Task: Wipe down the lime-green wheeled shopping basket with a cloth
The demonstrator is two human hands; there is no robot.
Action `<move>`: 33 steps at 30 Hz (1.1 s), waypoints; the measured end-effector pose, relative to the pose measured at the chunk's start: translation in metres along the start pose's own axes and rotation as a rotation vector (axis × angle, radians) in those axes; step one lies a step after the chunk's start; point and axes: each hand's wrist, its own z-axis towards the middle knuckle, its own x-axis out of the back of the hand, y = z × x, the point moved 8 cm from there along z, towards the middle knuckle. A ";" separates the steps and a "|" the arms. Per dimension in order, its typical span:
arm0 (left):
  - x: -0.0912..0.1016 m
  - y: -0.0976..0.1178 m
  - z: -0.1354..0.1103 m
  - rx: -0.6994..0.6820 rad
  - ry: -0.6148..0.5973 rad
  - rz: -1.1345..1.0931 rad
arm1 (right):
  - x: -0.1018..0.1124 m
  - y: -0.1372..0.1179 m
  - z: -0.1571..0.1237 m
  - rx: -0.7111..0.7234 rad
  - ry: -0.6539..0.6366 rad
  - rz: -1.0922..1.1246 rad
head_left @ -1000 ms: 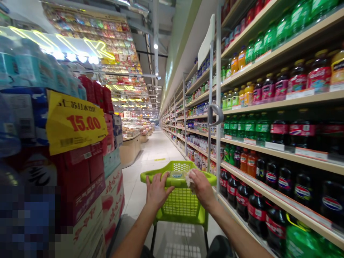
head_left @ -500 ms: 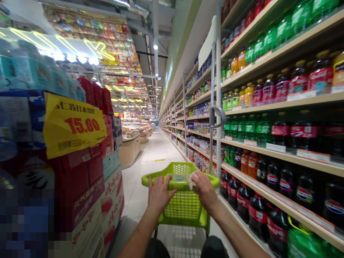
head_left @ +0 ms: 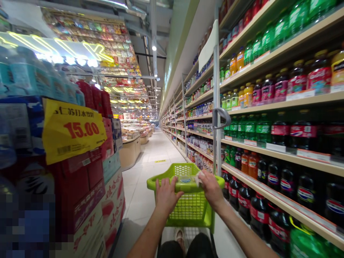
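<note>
A lime-green shopping cart (head_left: 188, 208) with a perforated basket stands right in front of me. My left hand (head_left: 167, 197) lies over the left part of its handle (head_left: 188, 188), fingers curled across the bar and thumb pointing inward. Toward the handle's right end, my right hand (head_left: 212, 190) is closed round a crumpled white tissue (head_left: 199, 178) pressed against the bar. Between the hands, a small label (head_left: 185, 180) shows on the handle. The inside of the basket is mostly hidden by the rim and hands.
Shelves of soda bottles (head_left: 285, 185) line the right side, with a grey upright pole and hook (head_left: 221, 118) against them. Stacked drink cartons (head_left: 88, 182) under a yellow price sign (head_left: 73, 130) flank the left. A tiled aisle (head_left: 154, 143) runs ahead past wooden display bins (head_left: 130, 152).
The cart and both hands have shifted slightly right in view. A foot now shows below the basket, between my knees. Both hands keep their places on the handle.
</note>
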 end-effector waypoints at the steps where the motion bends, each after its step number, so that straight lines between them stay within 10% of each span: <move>1: 0.001 0.002 0.000 0.002 -0.009 0.001 | 0.007 0.017 -0.001 -0.057 0.016 -0.030; 4: 0.003 0.007 0.002 0.023 -0.034 -0.001 | 0.015 0.039 -0.004 -0.176 0.036 -0.068; 10: 0.003 0.005 0.003 0.060 -0.071 -0.017 | -0.012 -0.028 0.001 0.072 -0.012 0.075; 16: -0.001 -0.014 -0.003 0.111 -0.051 -0.015 | 0.004 0.026 0.000 -0.206 0.030 0.050; 23: -0.001 -0.027 -0.007 0.133 -0.024 -0.029 | -0.030 -0.059 0.009 0.140 -0.091 0.200; 29: -0.003 -0.032 -0.010 0.068 -0.027 -0.094 | -0.016 0.015 0.005 -0.150 -0.022 0.084; 33: -0.003 -0.028 -0.011 0.078 -0.013 -0.081 | -0.031 -0.042 0.003 0.003 -0.036 0.166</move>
